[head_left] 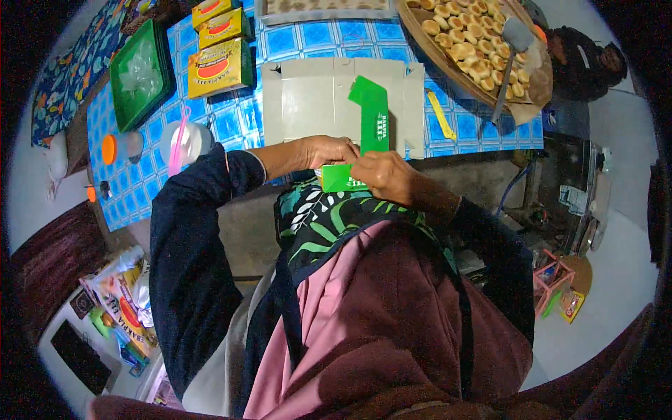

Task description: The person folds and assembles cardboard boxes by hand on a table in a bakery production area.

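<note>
An unfolded cardboard box (pixel 308 98) lies on the near edge of the table, its plain grey inside facing up. One green side strip (pixel 374 126) with white print stands folded up along it. At the near edge, a green end flap (pixel 336 178) is bent over toward my body. My left hand (pixel 330 150) is closed on the near edge of the cardboard, its fingertips partly hidden. With fingers curled, my right hand (pixel 383 173) grips the green card right beside it, where the side strip meets the end flap.
Yellow boxes (pixel 218 68) stand at the back left, beside a green tray (pixel 136 77) holding clear plastic. A white tub (pixel 189 143) and an orange-lidded jar (pixel 110 149) are nearer. Right: a yellow strip (pixel 441 115), round pastries (pixel 465 35) on a wooden tray, and a spatula (pixel 516 35).
</note>
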Demonstrator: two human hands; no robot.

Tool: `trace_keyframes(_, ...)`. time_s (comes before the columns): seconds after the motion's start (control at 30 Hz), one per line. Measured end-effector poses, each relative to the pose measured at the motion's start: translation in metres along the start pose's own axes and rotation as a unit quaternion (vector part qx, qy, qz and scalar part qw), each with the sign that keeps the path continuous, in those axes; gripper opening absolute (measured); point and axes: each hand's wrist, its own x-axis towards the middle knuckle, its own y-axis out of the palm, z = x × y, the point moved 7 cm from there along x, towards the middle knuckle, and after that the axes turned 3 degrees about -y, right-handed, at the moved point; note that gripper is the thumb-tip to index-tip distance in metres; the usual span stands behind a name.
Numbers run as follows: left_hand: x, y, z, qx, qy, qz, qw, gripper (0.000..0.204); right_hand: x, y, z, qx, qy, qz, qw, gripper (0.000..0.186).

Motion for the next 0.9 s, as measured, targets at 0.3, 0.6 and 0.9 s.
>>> trace_keyframes(0.3,-0.002,0.0,-0.006,-0.064,0.039,0.059,0.995,0.013,-0.009,-0.022,-0.019,0.012,0.044,0.017,0.999,0.014)
trace_keyframes(0.6,0.012,-0.001,-0.004,0.01,0.017,0.117,0.993,0.009,0.001,-0.007,-0.007,0.002,0.011,0.033,0.999,0.011)
trace_keyframes(0.9,-0.006,0.024,-0.018,-0.044,0.018,0.079,0.996,0.008,-0.009,-0.018,-0.012,-0.037,0.077,0.01,0.996,0.012)
